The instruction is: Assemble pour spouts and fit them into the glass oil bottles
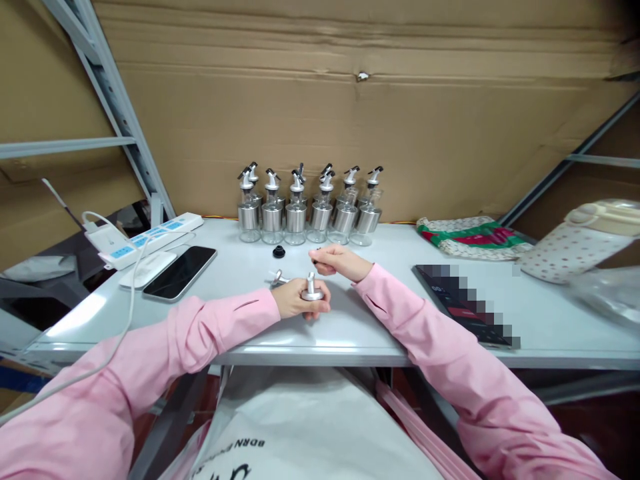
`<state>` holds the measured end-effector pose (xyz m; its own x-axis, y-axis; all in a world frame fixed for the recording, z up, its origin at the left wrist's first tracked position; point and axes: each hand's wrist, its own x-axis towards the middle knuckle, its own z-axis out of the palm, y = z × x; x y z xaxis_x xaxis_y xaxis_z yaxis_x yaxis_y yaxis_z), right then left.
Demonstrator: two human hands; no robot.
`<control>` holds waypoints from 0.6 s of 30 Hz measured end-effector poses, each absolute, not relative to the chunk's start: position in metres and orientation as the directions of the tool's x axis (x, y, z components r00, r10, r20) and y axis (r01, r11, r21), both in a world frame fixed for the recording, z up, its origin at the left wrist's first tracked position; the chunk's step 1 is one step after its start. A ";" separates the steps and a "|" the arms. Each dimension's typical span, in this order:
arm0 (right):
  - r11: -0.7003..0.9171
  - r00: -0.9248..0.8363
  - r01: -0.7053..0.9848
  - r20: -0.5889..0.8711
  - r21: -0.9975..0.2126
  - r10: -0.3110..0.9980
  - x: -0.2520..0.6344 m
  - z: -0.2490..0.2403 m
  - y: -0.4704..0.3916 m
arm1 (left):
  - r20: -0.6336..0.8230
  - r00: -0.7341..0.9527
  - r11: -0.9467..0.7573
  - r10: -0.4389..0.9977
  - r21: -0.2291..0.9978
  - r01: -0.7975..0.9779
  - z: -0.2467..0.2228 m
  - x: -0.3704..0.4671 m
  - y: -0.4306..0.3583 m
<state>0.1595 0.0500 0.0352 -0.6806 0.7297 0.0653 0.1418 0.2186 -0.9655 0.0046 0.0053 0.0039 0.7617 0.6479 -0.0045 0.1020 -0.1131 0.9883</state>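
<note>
My left hand (296,299) is closed around a silver pourer top (313,291), its spout pointing up. Just above it, my right hand (340,261) pinches a small black piece (315,261), mostly hidden by the fingers. Another silver pourer top (280,278) lies on the table beside my left wrist. A black stopper (279,251) sits a little farther back. Behind both hands stand several glass bottles with steel sleeves (296,217) in two rows; many carry silver pourer tops with black flaps, while two in the front row at the right look open-necked.
On the left are a power strip (150,240), a white charger and a phone (181,273), with a white cable crossing my left sleeve. A dark tablet (465,307), a patterned cloth (473,237) and a dotted flask (575,243) lie to the right. Cardboard backs the table.
</note>
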 end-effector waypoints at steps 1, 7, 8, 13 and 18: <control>0.247 -0.651 0.119 0.112 -0.962 0.751 0.163 0.035 0.053 | -0.002 0.760 -0.111 0.650 0.989 0.098 0.004 0.005 0.006; 0.267 -0.567 0.154 0.136 -0.952 0.812 0.186 0.039 0.071 | 0.002 0.758 -0.100 0.652 0.991 0.083 0.001 0.005 0.007; 0.260 -0.568 0.195 0.107 -0.946 0.816 0.189 0.038 0.074 | 0.000 0.759 -0.097 0.651 0.992 0.083 0.002 0.005 0.007; 0.285 -0.548 0.459 -0.016 -0.842 0.836 0.203 0.029 0.089 | -0.007 0.750 -0.097 0.661 0.991 0.094 0.004 0.005 0.005; 0.405 -0.579 0.634 -0.058 -0.659 0.813 0.211 0.026 0.094 | -0.002 0.751 -0.104 0.660 0.990 0.094 0.004 0.005 0.005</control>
<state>0.2111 0.0941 0.0256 -0.5791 0.8132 -0.0577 0.6341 0.4049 -0.6588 0.0051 0.0053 0.0041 0.7514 0.6598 -0.0019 0.0935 -0.1036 0.9902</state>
